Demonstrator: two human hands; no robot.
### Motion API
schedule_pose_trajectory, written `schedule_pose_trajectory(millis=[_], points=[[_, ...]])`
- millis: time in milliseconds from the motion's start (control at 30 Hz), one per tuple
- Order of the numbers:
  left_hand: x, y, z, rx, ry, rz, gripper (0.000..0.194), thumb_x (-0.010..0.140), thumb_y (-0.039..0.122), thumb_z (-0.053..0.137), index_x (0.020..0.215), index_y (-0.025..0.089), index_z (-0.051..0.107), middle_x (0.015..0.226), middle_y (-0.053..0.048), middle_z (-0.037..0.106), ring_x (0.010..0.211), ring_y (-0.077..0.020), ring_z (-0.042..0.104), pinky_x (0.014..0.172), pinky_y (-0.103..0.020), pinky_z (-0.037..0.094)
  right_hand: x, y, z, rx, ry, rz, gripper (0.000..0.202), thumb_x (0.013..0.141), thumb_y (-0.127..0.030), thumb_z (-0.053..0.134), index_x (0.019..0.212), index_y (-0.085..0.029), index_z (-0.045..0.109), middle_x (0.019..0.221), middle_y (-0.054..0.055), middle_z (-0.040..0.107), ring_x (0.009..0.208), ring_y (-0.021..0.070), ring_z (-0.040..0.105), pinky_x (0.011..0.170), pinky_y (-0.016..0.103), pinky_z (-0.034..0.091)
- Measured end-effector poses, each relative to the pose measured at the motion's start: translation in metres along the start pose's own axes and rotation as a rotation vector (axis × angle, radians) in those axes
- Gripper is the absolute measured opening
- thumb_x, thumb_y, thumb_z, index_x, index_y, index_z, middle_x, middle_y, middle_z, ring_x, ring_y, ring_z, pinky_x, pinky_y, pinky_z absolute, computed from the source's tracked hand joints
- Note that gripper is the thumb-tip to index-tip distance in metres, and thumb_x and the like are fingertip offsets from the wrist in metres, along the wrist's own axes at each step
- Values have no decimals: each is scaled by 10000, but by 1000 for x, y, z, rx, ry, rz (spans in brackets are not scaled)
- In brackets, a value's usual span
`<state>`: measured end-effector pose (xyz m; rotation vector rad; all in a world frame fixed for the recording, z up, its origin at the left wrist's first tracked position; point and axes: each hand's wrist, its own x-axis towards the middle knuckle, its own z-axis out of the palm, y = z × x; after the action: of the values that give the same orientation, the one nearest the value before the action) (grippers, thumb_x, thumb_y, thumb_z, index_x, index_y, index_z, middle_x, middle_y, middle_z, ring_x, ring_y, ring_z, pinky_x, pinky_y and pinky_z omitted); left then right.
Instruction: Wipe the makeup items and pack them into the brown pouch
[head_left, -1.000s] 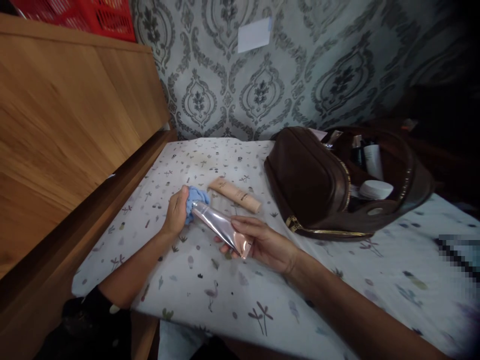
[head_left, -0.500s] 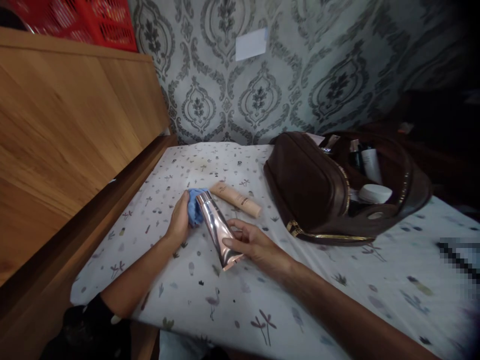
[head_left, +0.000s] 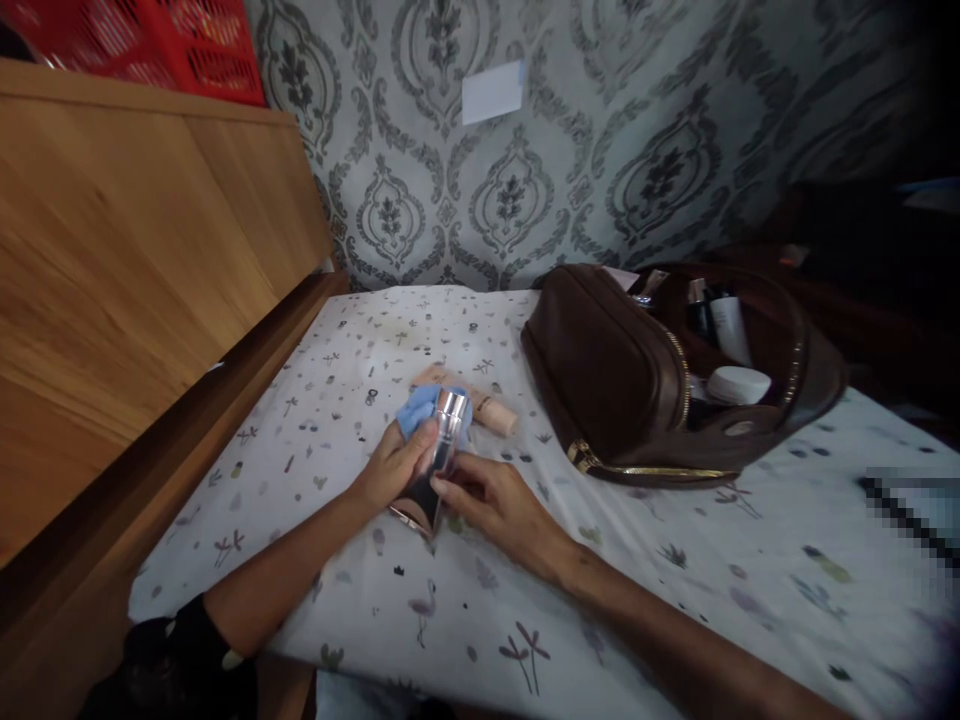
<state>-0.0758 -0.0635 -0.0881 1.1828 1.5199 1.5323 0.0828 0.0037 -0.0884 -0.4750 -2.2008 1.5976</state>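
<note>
A shiny rose-gold cosmetic tube (head_left: 444,450) is held in front of me, its silvery cap pointing away. My left hand (head_left: 391,468) is closed around a blue cloth (head_left: 417,406) and the tube, thumb pressed on the tube near the cap. From the other side, my right hand (head_left: 504,502) grips the tube's lower part between thumb and fingers. Just beyond the cloth lies a beige tube (head_left: 496,412) on the patterned sheet (head_left: 360,400), partly hidden by the cloth and the cap.
To the right stands an unzipped brown toiletry bag (head_left: 600,370) with a white rounded case (head_left: 739,384), a pale tube (head_left: 730,330) and other items inside. A wooden cabinet (head_left: 150,220) borders the left side, with a red plastic basket (head_left: 217,60) on top. Patterned wallpaper covers the wall behind.
The rose-gold tube has turned more upright and its cap has swung right. My left hand has moved right with the cloth and now grips the tube too; the cloth now partly covers the beige tube.
</note>
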Motion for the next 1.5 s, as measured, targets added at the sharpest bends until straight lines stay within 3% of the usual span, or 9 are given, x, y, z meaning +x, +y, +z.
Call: schedule_pose_trajectory(millis=[100,233,367,567,800,1033,1167,1333,1500], points=[[-1,1,-4,88,-51,51,464,871,636,593,973,194,690,923,-55,709,940,-237,653,889,-337,532,1,-2,-8,-123,174,-24,444,901,-585,592,674,-205,559,630,10,564,593,157,511,563,301,395],[0,3,-7,171,-127,100,437,915,597,547,1042,206,695,986,-60,720,1106,-284,625,1009,-393,493,3,-4,-18,21,407,-73,367,862,-538,674,1011,-216,580,856,37,635,714,173,563,626,305,460],[0,4,-7,218,-206,141,443,946,585,494,1056,206,697,995,-65,724,1078,-275,638,1044,-405,472,7,-5,-22,161,311,-69,451,894,-502,633,1248,-228,575,996,67,649,716,166,592,574,295,475],[-1,10,-6,185,-141,204,471,990,545,413,1164,203,685,1193,-92,689,1203,-248,588,1128,-361,385,10,-4,-23,308,246,-59,392,862,-492,671,1140,-227,594,967,37,635,673,139,610,573,288,515],[7,9,-30,207,-170,90,346,854,404,641,1121,189,689,1035,-53,702,932,-226,633,835,-302,501,11,-1,-27,365,282,-22,406,823,-512,707,1066,-217,570,910,29,650,687,155,620,663,343,552],[12,16,-57,376,-234,48,182,813,274,578,903,181,707,799,-13,646,715,-163,559,667,-255,442,14,0,-38,401,405,-23,407,783,-525,746,956,-211,554,907,20,654,687,135,621,630,294,553],[7,20,-44,433,-47,218,253,888,303,543,1061,184,683,923,-28,672,808,-180,591,749,-279,468,15,2,-35,397,360,-41,403,787,-496,754,973,-208,542,892,6,633,689,135,643,652,307,580],[0,22,-21,618,-125,536,335,892,198,550,1207,197,663,991,-64,642,910,-192,588,813,-305,470,15,6,-31,315,288,-123,467,824,-418,727,1227,-224,589,874,-7,595,690,138,643,683,337,598],[5,25,-44,719,-250,399,302,819,95,507,1033,190,697,915,-35,651,802,-161,601,750,-279,467,16,8,-35,340,285,-56,421,822,-401,731,1186,-206,646,930,25,638,739,151,658,725,353,615]])
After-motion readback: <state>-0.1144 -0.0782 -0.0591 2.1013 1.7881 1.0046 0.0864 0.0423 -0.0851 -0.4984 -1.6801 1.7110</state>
